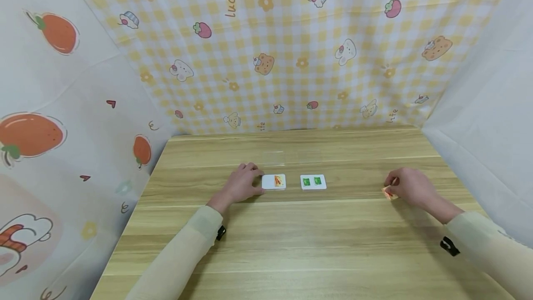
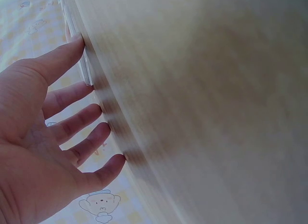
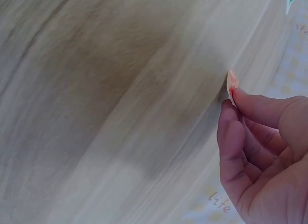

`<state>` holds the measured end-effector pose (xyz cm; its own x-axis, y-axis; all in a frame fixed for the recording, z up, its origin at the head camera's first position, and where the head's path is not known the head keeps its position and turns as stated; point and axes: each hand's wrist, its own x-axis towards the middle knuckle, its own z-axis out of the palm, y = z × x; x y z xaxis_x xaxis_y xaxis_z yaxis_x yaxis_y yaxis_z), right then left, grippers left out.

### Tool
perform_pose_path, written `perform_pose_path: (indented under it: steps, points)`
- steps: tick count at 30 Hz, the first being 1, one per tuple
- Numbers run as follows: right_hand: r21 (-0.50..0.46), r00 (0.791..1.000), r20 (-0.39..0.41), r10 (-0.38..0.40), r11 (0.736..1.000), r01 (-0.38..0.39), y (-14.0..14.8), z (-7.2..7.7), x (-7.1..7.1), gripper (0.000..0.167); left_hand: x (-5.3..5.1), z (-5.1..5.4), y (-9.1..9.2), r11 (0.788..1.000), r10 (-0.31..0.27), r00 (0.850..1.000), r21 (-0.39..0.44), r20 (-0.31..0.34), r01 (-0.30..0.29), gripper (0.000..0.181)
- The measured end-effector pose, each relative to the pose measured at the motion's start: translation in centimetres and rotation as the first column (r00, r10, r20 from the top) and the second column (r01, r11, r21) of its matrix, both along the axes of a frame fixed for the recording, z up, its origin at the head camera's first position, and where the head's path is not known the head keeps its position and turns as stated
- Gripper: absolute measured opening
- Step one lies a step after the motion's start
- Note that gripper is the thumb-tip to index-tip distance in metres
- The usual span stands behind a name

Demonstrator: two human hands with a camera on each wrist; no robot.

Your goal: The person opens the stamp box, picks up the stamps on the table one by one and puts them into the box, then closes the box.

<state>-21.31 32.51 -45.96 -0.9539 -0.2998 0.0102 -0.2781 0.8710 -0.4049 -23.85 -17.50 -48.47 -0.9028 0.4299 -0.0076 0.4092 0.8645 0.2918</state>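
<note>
My left hand (image 1: pixel 242 183) rests at the left end of a white card (image 1: pixel 268 182) with an orange food-like picture on its right half. Thumb and index fingertips touch the card's left corners; the other fingers (image 2: pixel 98 178) spread with their tips on the table. Well to the right, my right hand (image 1: pixel 412 188) pinches a small, thin piece (image 3: pixel 232 84) with an orange-red picture between thumb and forefinger, just over the table. Its remaining fingers curl inward. Between the hands lies a second white card (image 1: pixel 313 182) with two green pictures.
Behind the cards are two faint clear sheets, a left one (image 1: pixel 273 158) and a right one (image 1: pixel 310 156). The wooden table (image 1: pixel 291 244) meets a yellow checked curtain (image 1: pixel 291 78) at the back. White cloth (image 1: pixel 491 119) hangs at the right, patterned cloth (image 1: pixel 91 87) at the left.
</note>
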Motion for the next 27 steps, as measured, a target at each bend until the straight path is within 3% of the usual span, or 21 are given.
perform_pose_path:
  steps: [11,27]
  points:
    - [-0.065,0.999,0.037,-0.001,0.998,0.004,-1.1,0.5,-0.7,0.005,0.2,0.2,0.0,1.0,0.0,1.0,-0.004,-0.002,0.0,0.061]
    - [-0.093,0.999,0.013,0.031,0.995,-0.03,-3.8,1.3,-1.9,0.003,0.1,0.1,0.0,1.0,-0.003,1.0,0.01,-0.006,0.003,0.059]
